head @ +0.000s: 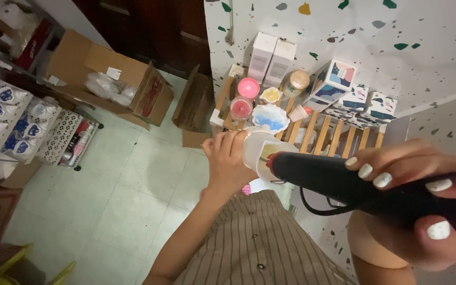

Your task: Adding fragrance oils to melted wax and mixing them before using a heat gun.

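Aiming black heat tool (pixel 344 184), gripped in right hand (pixel 418 206), at white jar (pixel 262 153) clasped by left hand (pixel 228 161) near the wooden rack (pixel 317 134); probably heating; steady nozzle alignment needed.

On the wooden rack (pixel 323 134) candles (pixel 248 87) sit left of stacked boxes (pixel 362 100), two tall boxes (pixel 272 59) behind them, a cardboard box (pixel 106 79) on the floor (pixel 127 195) farther left.

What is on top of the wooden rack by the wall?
On the wooden rack sit two pink candles, a blue shell-shaped dish and patterned boxes. The left hand covers its near end.
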